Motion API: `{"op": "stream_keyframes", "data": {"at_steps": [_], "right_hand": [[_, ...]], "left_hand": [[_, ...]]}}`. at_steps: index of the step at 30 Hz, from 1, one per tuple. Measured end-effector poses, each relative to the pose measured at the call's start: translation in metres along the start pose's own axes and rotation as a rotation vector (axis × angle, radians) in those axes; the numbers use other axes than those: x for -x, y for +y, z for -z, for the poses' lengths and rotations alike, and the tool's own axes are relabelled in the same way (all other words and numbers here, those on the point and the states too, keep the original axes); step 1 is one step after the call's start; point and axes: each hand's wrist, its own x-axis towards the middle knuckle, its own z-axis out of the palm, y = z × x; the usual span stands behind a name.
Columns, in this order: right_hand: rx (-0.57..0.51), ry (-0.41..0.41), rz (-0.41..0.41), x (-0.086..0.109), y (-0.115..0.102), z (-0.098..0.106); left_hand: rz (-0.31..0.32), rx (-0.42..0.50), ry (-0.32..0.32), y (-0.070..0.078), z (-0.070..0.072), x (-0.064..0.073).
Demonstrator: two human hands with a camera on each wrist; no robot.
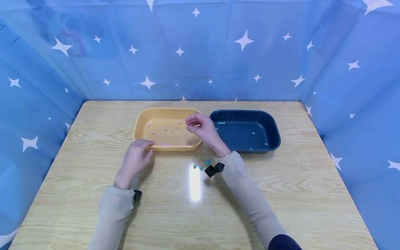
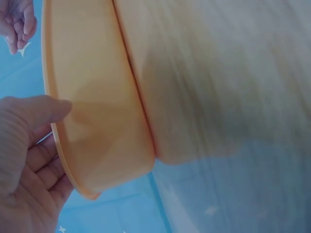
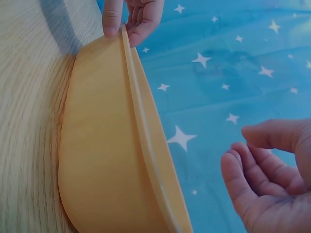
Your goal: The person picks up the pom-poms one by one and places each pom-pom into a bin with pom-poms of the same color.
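1. We see the left hand (image 1: 134, 156) at the near left corner of the yellow tray (image 1: 175, 148). Its grip pinches the rim: in the left wrist view the thumb lies against the outer wall, with the fingers on the other side of the edge.
2. We find the right hand (image 1: 203, 129) raised over the right end of that tray, apart from the rim. Its grip is loose, fingers bent and the thumb a little away from them; we can make out nothing between them.
3. The yellow tray stands upright on the worktop (image 1: 300, 184), left of the dark blue tray (image 1: 239, 135). Inside it we see small pink beads (image 1: 165, 128) scattered over the floor, some of them close to the front wall.
4. In the dark blue tray we see small blue beads (image 1: 253, 133), three of them in a short row near the back left corner and others lying apart toward the right and front.
5. Three teal beads (image 1: 201, 168) lie on the worktop in front of the trays, near the black wrist camera (image 1: 215, 169) on the right sleeve (image 1: 247, 194).
6. Behind and at both sides we see a blue curtain (image 1: 212, 62) printed with white stars.
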Motion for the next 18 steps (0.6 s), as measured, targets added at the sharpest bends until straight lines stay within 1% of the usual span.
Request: {"op": "stream_keyframes", "data": {"at_steps": [2,6,10,13,18], "right_hand": [[0.005,0.0,-0.001,0.003,-0.002,0.002],[0.018,-0.005,0.001,0.009,-0.005,0.008],[0.041,-0.003,-0.018,0.015,-0.007,0.016],[0.072,-0.001,-0.037,0.018,-0.008,0.02],[0.125,-0.01,-0.056,0.024,-0.009,0.026]], "left_hand": [[-0.013,0.013,0.014,0.0,0.001,0.0],[-0.069,0.05,0.067,0.002,0.001,0.0],[-0.12,0.093,0.119,0.008,0.002,-0.003],[-0.129,0.119,0.137,0.014,0.003,-0.006],[-0.131,0.165,0.14,0.026,0.002,-0.008]]}}
